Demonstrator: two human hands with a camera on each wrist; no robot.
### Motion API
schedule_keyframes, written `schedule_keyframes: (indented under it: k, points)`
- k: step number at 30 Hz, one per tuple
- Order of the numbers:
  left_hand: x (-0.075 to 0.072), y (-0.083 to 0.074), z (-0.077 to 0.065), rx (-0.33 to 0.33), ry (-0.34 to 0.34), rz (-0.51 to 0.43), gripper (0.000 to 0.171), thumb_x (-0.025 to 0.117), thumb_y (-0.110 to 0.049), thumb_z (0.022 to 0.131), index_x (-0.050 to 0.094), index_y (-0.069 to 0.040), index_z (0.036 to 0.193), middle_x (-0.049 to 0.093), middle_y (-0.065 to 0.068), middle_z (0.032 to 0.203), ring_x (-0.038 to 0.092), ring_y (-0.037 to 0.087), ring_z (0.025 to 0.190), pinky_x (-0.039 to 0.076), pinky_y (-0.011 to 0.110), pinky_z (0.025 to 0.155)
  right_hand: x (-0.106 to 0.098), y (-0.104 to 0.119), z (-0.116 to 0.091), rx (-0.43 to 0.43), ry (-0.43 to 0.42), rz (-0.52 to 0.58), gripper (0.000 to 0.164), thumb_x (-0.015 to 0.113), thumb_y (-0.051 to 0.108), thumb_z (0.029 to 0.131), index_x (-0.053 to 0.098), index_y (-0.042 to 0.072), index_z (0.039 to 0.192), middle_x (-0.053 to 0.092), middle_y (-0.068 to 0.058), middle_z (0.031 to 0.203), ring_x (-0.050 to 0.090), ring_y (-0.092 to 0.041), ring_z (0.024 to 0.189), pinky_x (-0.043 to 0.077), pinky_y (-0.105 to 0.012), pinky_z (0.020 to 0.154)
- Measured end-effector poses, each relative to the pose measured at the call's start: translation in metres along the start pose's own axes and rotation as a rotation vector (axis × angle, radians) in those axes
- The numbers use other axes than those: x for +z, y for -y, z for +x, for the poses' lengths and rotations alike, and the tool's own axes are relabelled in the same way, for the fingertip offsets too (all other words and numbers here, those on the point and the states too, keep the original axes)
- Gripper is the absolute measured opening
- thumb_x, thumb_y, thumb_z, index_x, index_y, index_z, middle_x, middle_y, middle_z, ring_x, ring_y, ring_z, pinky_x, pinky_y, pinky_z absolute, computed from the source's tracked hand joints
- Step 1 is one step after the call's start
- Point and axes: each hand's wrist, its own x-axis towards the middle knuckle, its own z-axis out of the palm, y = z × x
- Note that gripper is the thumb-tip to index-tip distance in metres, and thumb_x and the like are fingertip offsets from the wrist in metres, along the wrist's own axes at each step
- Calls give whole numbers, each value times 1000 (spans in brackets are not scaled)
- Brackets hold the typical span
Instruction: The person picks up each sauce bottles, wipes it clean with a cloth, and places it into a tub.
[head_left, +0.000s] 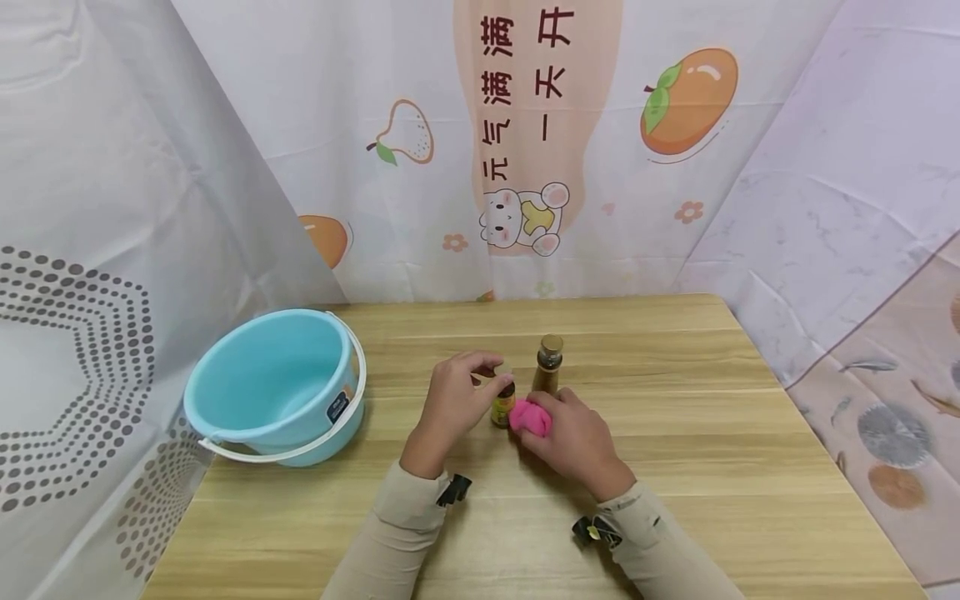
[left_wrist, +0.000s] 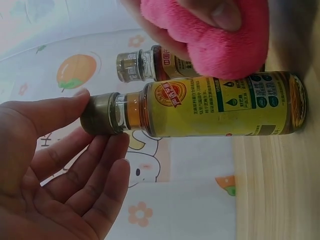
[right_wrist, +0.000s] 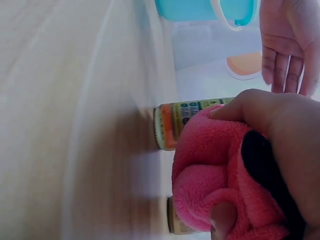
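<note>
My left hand [head_left: 456, 402] pinches the dark cap [left_wrist: 100, 114] of a small glass bottle [left_wrist: 215, 107] with a yellow label, upright on the table. The thumb lies on one side of the cap and fingertips on the other. A bunched pink cloth [head_left: 529, 417] is gripped in my right hand [head_left: 576, 437], against or very close to the side of this bottle. The right wrist view shows a dark patch [right_wrist: 270, 170] on the cloth. Just behind stands a second bottle [head_left: 547, 367] with a brown-gold cap, partly hidden by the right hand and cloth.
A light blue bucket [head_left: 198, 400] with a white handle stands at the left of the wooden table [head_left: 675, 375]. A printed curtain [head_left: 420, 217] hangs behind the table's far edge, and more cloth hangs along both sides.
</note>
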Motion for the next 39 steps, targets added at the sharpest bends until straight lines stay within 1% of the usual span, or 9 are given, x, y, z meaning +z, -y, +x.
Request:
schedule_keyframes:
  k: [5,10,17,21,25,27,30,35,39]
  points:
    - [-2,-2,0,5,13,14,23,81,-23,93,79,-8,110,78,3,104,72,14,89,64,36,76,-8,3,1,-27,-54,14,52,80,50,81,71,27,126,57,-4,95,49,-14,65,37,-28,48]
    - [-4,-3,0,-7,31,12,23,80,-22,93,80,-9,111,79,4,106,74,14,91,64,35,77,-15,6,2,-78,-124,29,51,81,47,81,72,26,126,57,-3,92,48,-13,64,38,-26,48]
    - [-5,-2,0,-9,49,15,23,79,-24,94,79,-12,114,79,2,108,74,13,94,63,31,78,-22,10,4,-125,-195,35,53,83,45,80,72,23,127,59,-4,98,48,-12,67,39,-24,49]
    - [-6,-1,0,-5,59,1,24,79,-23,94,79,-10,114,79,3,109,74,14,95,64,32,78,-25,13,3,-142,-231,60,55,83,46,80,71,24,129,62,-5,101,51,-12,69,41,-24,50]
    - [-7,-2,0,-12,80,-4,25,78,-22,95,79,-8,115,78,4,112,74,15,98,63,29,79,-27,15,3,-160,-266,78,56,84,46,80,70,25,130,64,-7,106,55,-14,72,44,-26,52]
    - [-7,-2,0,-16,90,-1,25,77,-22,96,79,-8,116,78,3,114,75,15,99,63,27,79,-27,16,4,-164,-272,82,55,84,46,80,71,25,130,65,-7,107,56,-14,72,44,-27,52]
    - [-7,-3,0,-19,98,-2,25,77,-21,96,79,-9,117,78,3,116,75,15,99,63,27,80,-26,16,3,-158,-256,84,54,83,44,81,71,24,130,64,-8,105,53,-13,70,42,-26,51]
    - [-7,-4,-1,-20,106,-25,25,77,-21,95,78,-9,118,78,4,116,74,16,101,64,32,83,-24,15,1,-134,-220,80,54,83,42,80,72,24,129,60,-6,99,47,-11,66,38,-24,49]
    - [-8,-4,-1,-27,112,-32,25,77,-20,96,78,-9,119,77,5,117,74,18,103,64,35,84,-20,13,0,-122,-202,69,53,83,42,80,72,23,128,57,-4,96,45,-11,65,37,-25,48]
